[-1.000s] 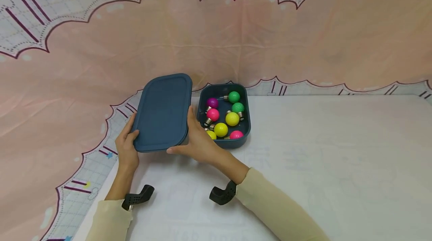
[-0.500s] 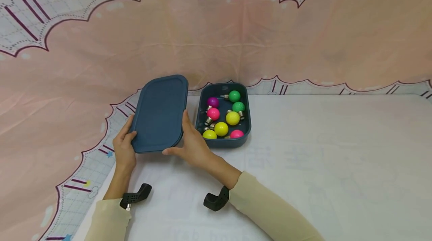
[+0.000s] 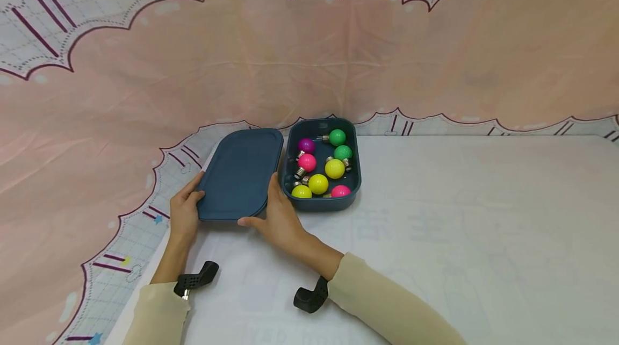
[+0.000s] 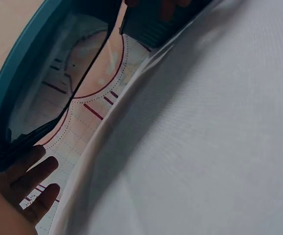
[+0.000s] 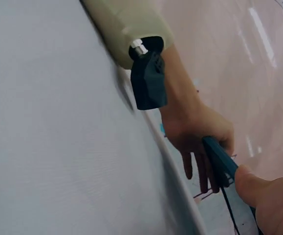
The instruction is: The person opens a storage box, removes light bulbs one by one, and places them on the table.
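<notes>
A dark blue rectangular lid is held between both hands, left of a dark blue box. The left hand grips the lid's left edge, thumb on top; the right hand grips its lower right corner. Inside the open box lie several round bulbs, among them a purple one, green ones, yellow ones and pink ones. In the left wrist view, the rim of the lid is above the left hand's fingers. The right wrist view shows the lid edge-on.
The white table extends to the right. A patterned pink and white cloth stands behind it and runs along its left edge. Black wrist devices are worn on both wrists.
The lid first shifted slightly left, then came back right and tilted flatter, its far edge lower. Both hands moved with it and kept their grip. The box and bulbs have stayed put.
</notes>
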`<action>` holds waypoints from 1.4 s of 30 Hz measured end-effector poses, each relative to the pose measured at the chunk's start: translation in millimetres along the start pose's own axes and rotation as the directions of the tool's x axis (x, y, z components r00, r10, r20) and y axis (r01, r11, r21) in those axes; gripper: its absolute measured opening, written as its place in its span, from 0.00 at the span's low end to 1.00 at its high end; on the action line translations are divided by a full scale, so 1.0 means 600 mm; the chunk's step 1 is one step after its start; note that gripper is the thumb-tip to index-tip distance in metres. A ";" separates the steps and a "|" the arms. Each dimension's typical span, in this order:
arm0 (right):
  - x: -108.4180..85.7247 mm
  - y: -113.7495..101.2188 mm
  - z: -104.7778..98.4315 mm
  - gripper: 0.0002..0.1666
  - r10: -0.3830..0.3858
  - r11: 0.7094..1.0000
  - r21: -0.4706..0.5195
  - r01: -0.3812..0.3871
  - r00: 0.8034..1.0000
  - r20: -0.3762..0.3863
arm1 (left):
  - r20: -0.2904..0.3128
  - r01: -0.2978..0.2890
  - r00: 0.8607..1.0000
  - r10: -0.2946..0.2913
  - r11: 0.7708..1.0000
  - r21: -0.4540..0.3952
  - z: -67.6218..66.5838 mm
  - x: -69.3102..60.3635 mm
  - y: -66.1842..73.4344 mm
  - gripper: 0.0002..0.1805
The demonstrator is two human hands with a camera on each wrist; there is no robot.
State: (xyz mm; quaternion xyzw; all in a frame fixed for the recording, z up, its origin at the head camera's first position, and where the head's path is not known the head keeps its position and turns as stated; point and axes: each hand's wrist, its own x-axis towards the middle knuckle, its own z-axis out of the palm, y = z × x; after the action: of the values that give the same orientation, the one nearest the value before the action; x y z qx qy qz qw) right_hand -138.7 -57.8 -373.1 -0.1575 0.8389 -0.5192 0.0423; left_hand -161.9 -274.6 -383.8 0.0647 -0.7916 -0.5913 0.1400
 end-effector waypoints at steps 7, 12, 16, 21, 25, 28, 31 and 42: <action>0.001 0.013 0.008 0.65 0.049 0.998 -0.046 -0.049 0.999 0.005 | -0.017 0.009 1.000 -0.008 0.998 0.066 0.002 0.000 -0.003 0.26; 0.004 0.023 0.013 0.63 0.047 0.994 -0.097 -0.046 0.999 0.003 | 0.009 0.025 1.000 -0.027 0.995 0.097 0.003 0.002 -0.009 0.27; 0.006 0.028 0.015 0.63 0.034 0.992 -0.123 -0.032 0.999 0.014 | 0.014 0.027 0.999 -0.029 0.986 0.163 0.003 0.003 -0.013 0.26; 0.008 0.030 0.016 0.62 0.041 0.982 -0.187 -0.037 0.999 0.016 | -0.015 0.028 1.000 -0.025 0.963 0.269 0.007 0.003 -0.014 0.26; 0.009 0.031 0.017 0.62 0.041 0.974 -0.222 -0.040 0.999 0.002 | -0.033 0.030 0.999 -0.021 0.945 0.325 0.011 0.005 -0.015 0.26; 0.010 0.032 0.019 0.63 0.030 0.974 -0.224 -0.033 0.999 -0.018 | -0.034 0.036 0.999 -0.025 0.929 0.369 0.013 0.007 -0.016 0.25; 0.011 0.035 0.024 0.63 0.014 0.973 -0.229 -0.024 0.999 -0.045 | -0.030 0.034 0.999 -0.024 0.909 0.415 0.014 0.008 -0.016 0.25; 0.017 0.040 0.043 0.60 0.003 0.946 -0.322 -0.027 0.997 -0.076 | -0.006 0.023 1.000 -0.024 0.858 0.513 0.015 0.010 -0.012 0.25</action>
State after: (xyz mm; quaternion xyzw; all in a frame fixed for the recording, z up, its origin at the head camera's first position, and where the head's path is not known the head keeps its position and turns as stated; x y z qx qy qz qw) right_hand -147.4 -73.2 -405.1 -0.1364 0.9148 -0.3799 -0.0117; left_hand -170.6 -270.1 -392.2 0.1091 -0.9197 -0.3608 0.1102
